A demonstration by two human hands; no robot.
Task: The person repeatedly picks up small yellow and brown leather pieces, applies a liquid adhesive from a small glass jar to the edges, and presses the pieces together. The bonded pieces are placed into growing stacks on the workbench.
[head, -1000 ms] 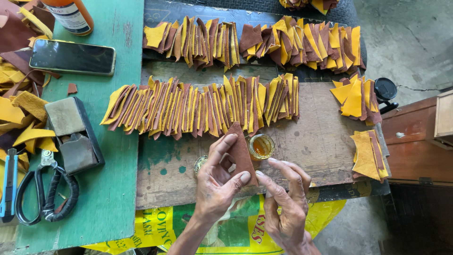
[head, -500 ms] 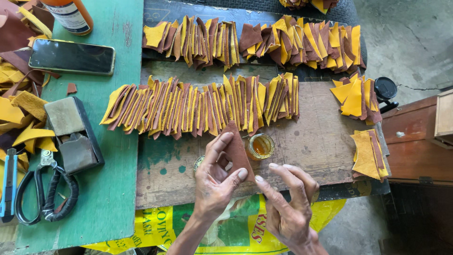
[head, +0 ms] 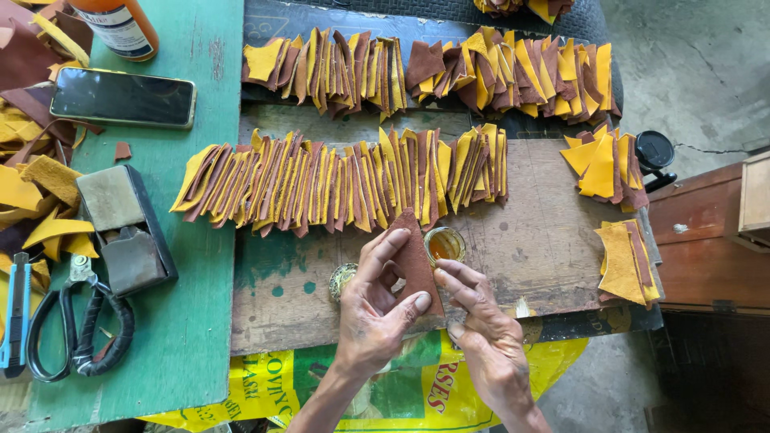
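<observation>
My left hand [head: 377, 301] holds a brown triangular leather piece [head: 415, 261] flat against the wooden board [head: 545, 240], index finger and thumb pinching its edges. My right hand [head: 481, 337] sits beside it, its fingertips touching the piece's right edge just below a small round glass jar of amber liquid [head: 443, 244]. A round metal lid [head: 343, 278] lies left of my left hand. Just beyond the piece, a long row of overlapped brown and yellow leather pieces [head: 337, 180] lies fanned across the board.
A second row of leather pieces [head: 433, 68] lies farther back, small stacks [head: 609, 164] at right. On the green table [head: 192, 321] at left are a phone [head: 122, 98], a sharpening block [head: 124, 228], scissors [head: 76, 321], a blue knife [head: 16, 313], a bottle [head: 120, 28]. A yellow sack [head: 265, 385] hangs below.
My right hand has moved left and up from an open spread to touch the leather piece's right edge. My left hand kept holding the piece in place.
</observation>
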